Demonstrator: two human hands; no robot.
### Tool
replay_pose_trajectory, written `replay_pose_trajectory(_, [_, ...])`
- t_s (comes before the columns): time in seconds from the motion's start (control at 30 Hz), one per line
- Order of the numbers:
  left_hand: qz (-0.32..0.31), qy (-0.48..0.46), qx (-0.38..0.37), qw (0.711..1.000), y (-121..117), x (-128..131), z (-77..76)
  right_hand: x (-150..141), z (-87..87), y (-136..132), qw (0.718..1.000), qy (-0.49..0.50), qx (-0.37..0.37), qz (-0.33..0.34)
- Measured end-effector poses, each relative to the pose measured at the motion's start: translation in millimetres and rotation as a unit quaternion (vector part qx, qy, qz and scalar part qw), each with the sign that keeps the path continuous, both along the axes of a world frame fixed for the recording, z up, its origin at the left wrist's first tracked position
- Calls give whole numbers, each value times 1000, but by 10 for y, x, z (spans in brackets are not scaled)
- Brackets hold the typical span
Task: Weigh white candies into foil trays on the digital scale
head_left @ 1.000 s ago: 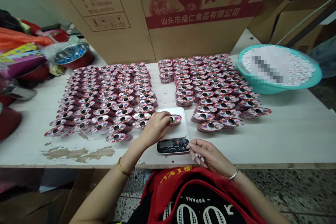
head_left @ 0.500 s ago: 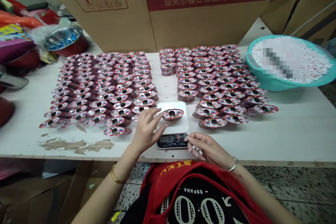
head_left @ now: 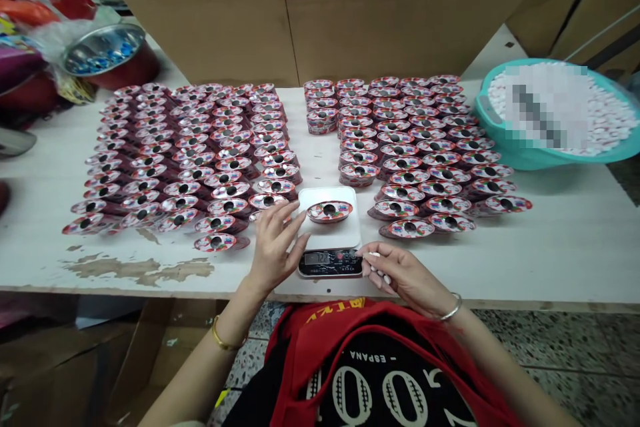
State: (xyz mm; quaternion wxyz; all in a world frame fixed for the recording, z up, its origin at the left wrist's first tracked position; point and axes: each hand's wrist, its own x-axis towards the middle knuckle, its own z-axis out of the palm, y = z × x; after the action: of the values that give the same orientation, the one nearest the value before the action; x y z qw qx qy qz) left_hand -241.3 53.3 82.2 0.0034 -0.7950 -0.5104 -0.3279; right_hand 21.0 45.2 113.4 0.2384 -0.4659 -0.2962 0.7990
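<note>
A small pack with an oval red-and-white top (head_left: 315, 211) and a dark round opening stands on the white platform of a digital kitchen scale (head_left: 350, 238). My left hand (head_left: 275, 243) hovers just left of that pack, fingers spread, with nothing in it. To the right of the scale's display, my right hand (head_left: 407, 278) is closed around several small white candies (head_left: 381, 276). Its fingertips are close to the scale's front right corner. The display is lit with digits too blurred to read surely.
Rows of similar packs stand left (head_left: 185, 188) and right (head_left: 410, 177) of the scale. At the right is a turquoise basin (head_left: 505, 147) heaped with white candies. A metal bowl (head_left: 143, 70) with blue-wrapped pieces sits at the back left. Large cardboard boxes (head_left: 240, 40) rise behind.
The scale's display has gone from zero to a larger number. The pack remains on the platform. Both hands keep nearly the same pose, and the view has shifted slightly.
</note>
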Motion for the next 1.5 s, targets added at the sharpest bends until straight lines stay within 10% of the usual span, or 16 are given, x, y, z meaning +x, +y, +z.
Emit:
replay_pose_trajectory(0.6, [-29, 22, -37, 999, 232, 282, 59, -68, -14, 31, 1000, 4, 9, 8])
replay_pose_trajectory(0.77, [27, -40, -6, 999, 272, 105, 167, -120, 126, 332, 991, -35, 111, 66])
replay_pose_trajectory(0.97, [53, -50, 4, 997, 162, -18, 216, -439, 376, 927, 855, -237, 405, 222])
replay_pose_trajectory(1.13, [62, -51, -6, 997, 76, -74, 181, -661, 477, 1076, 742, -346, 448, 359])
replay_pose_trajectory(1.5, [62, -73, -7, 995, 65, -125, 119, -786, 502, 1090, 650, -429, 467, 420])
